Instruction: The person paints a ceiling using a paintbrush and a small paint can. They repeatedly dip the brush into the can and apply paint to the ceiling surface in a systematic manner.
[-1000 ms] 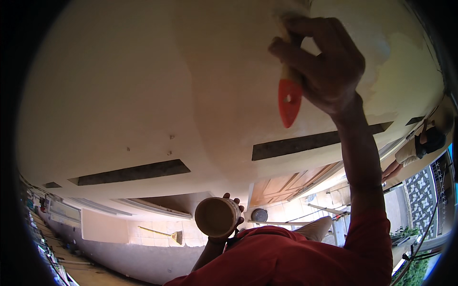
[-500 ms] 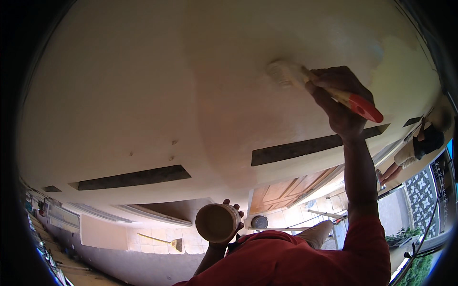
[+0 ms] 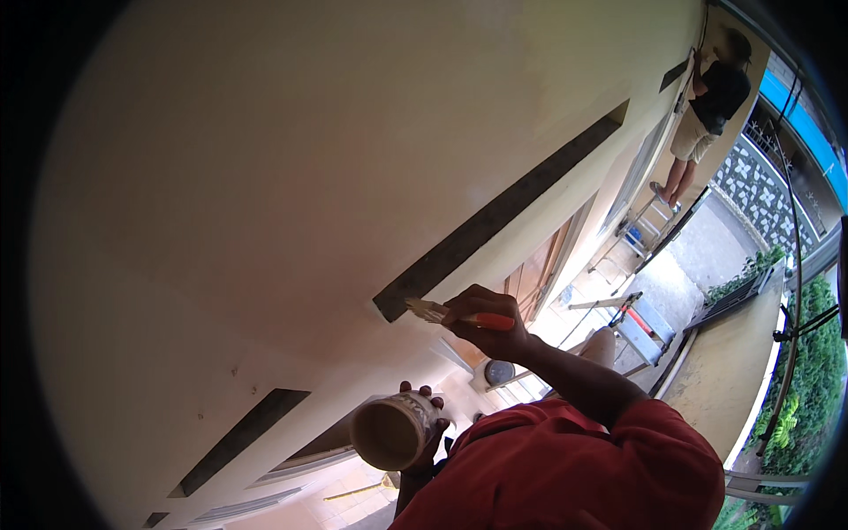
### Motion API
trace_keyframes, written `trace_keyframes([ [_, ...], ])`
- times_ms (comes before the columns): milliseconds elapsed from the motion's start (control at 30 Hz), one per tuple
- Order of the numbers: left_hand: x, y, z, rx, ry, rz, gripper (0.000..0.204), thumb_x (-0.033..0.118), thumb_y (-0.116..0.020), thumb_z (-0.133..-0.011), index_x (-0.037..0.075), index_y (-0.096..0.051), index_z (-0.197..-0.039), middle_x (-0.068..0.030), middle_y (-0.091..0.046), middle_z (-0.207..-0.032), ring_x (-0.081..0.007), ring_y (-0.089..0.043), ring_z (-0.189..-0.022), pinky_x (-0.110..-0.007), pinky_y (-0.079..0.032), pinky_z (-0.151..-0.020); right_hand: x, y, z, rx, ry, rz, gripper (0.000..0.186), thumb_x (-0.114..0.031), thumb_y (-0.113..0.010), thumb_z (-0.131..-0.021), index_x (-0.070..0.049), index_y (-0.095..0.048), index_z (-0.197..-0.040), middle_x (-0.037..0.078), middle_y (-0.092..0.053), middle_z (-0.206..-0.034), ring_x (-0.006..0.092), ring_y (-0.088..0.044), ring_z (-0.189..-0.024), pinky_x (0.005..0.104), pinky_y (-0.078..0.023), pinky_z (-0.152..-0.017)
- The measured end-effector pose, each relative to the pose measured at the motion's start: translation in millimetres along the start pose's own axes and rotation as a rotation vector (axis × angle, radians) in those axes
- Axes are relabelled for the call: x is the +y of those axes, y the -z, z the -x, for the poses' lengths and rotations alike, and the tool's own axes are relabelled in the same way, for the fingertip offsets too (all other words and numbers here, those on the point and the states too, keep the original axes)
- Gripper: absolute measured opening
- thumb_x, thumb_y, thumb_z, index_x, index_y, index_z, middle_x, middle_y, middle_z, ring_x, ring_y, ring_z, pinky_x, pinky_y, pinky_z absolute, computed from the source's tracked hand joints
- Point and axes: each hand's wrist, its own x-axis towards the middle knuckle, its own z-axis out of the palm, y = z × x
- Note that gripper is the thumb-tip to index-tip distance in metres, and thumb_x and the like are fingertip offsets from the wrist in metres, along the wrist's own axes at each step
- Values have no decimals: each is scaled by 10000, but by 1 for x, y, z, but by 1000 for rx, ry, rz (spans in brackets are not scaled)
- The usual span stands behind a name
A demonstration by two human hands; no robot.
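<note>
My right hand (image 3: 481,334) grips a paintbrush (image 3: 426,309) with a red-tipped handle, its pale bristles at the lower end of a long dark recessed slot (image 3: 508,208) in the cream wall (image 3: 221,177). Whether they touch the surface I cannot tell. Lower down, my left hand (image 3: 431,440) is wrapped round a round, paint-smeared tub (image 3: 386,431) with a pale coated inside, its opening tilted toward the camera. A second slot (image 3: 238,437) sits at the lower left, beside a few small marks on the wall.
A co-worker (image 3: 715,97) in dark top and light shorts stands on a ladder (image 3: 649,221) at upper right. Below are a metal platform (image 3: 640,340), a dark round bucket (image 3: 499,371) and a wooden door (image 3: 534,269). Black cables (image 3: 789,344) hang before greenery (image 3: 808,389) at the right edge.
My right hand and the brush have moved down and left to the slot's end. The view has rotated, bringing more of the co-worker, ladder and right side into sight. The tub stays in my left hand.
</note>
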Motion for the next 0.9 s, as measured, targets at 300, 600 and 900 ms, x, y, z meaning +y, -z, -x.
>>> trace_keyframes([
  [300,-19,-12,-39,69,238,94,791,495,-732,-1041,148,-418,-1678,-211,-501,-1499,-436,-529,-1367,-615,-581,-957,58,106,122,906,-973,-517,242,-85,-769,-1001,39,-717,-1201,171,-788,-1089,296,-794,-892,417,-668,-791],
  [600,-46,-17,-94,31,429,130,876,624,-704,-1016,123,-427,-1679,-253,-504,-1552,-466,-520,-1391,-646,-549,-1026,5,169,92,952,-631,-523,188,-109,-749,-1045,43,-741,-1154,126,-763,-983,246,-768,-857,387,-628,-781],
  [900,-67,41,-113,87,405,-115,807,595,-599,-1087,102,-389,-1691,-233,-492,-1626,-428,-533,-1478,-605,-546,-1124,-96,143,47,556,-119,-173,204,-23,-795,-957,4,-691,-1130,187,-752,-1052,286,-764,-927,405,-644,-827],
])
